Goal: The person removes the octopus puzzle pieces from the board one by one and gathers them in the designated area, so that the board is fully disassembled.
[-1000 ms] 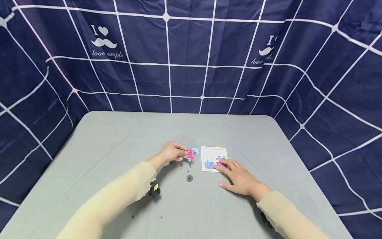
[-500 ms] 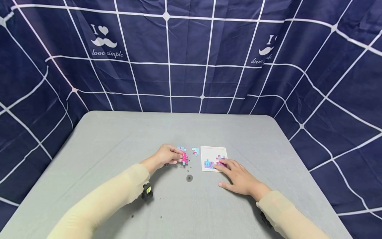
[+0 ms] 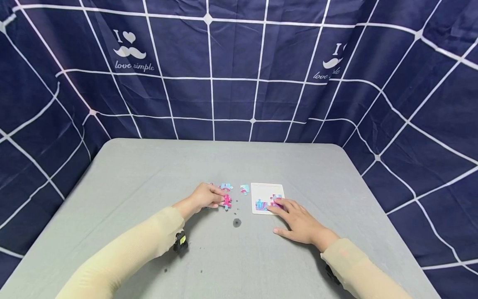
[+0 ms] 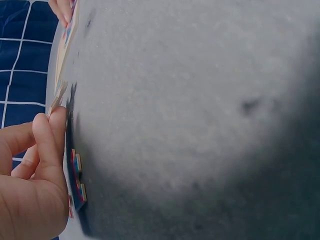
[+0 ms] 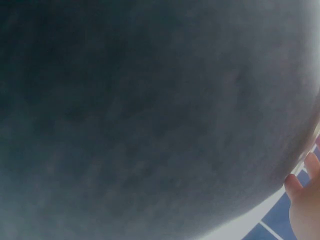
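My left hand (image 3: 203,196) pinches a pink puzzle piece (image 3: 227,202) between thumb and fingers, left of the white tray (image 3: 266,189). In the left wrist view that piece (image 4: 58,97) is seen edge-on, raised off the table at the fingertips of the left hand (image 4: 37,170). Fingertips of my right hand (image 3: 301,222) rest on joined pieces at the tray's lower right; a blue and purple piece (image 3: 260,205) shows beside them. The right hand (image 5: 306,205) is only partly seen in the right wrist view, fingers extended.
A light blue piece (image 3: 244,189) lies just left of the tray. Another blue piece (image 3: 225,187) is behind the left fingers, with more pieces partly hidden by that hand. Dark spots mark the grey table (image 3: 239,257). A blue checked curtain (image 3: 235,99) stands around it.
My left hand has moved left and slightly nearer with the pink piece, away from the tray, uncovering blue pieces behind it. The right hand has stayed in place.
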Available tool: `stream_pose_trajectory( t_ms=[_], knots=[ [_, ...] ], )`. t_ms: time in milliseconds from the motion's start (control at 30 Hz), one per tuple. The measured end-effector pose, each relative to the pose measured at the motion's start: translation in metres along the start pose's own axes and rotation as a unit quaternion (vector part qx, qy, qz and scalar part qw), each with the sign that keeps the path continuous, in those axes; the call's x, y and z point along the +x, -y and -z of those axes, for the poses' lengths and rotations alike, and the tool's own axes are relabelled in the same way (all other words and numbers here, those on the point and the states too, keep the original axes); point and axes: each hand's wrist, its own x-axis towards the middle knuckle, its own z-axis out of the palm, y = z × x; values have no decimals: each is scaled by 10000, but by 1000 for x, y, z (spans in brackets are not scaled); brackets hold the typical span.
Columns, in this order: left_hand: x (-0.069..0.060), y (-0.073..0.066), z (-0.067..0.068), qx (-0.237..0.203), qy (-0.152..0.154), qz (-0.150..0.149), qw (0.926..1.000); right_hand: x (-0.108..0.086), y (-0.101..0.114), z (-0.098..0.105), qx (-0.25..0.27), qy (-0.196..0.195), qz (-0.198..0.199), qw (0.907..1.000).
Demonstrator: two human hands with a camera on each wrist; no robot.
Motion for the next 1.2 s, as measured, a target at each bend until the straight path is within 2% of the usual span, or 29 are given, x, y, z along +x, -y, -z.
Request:
stream_pose_trajectory(
  t_ms=[300, 700, 933, 1200],
  knots=[
    [0, 5, 3, 27, 73, 20, 10000, 0, 1, 0, 14, -30, 14, 10000],
    [-2, 2, 14, -1, 370, 63, 9993, 0, 1, 0, -1, -70, 37, 10000],
    [-4, -1, 20, -115, 437, 70, 9990, -1, 3, 1, 26, -209, 100, 9997],
    [-7, -8, 16, -421, 573, 85, 9974, -1, 5, 3, 5, -224, 114, 9997]
  ],
)
